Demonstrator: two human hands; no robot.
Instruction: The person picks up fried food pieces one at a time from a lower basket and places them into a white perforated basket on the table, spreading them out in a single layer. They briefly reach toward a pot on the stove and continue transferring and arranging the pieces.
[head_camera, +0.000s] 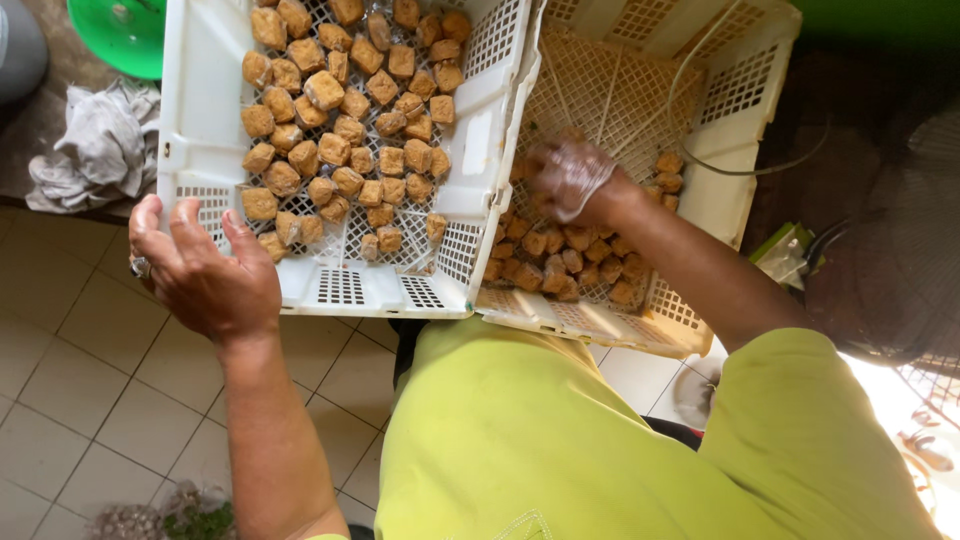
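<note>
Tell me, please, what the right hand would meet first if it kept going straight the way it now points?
Probably the fried brown cubes heaped just beneath the right hand in the tilted white crate; depth is unclear, so it may already touch them.
</note>
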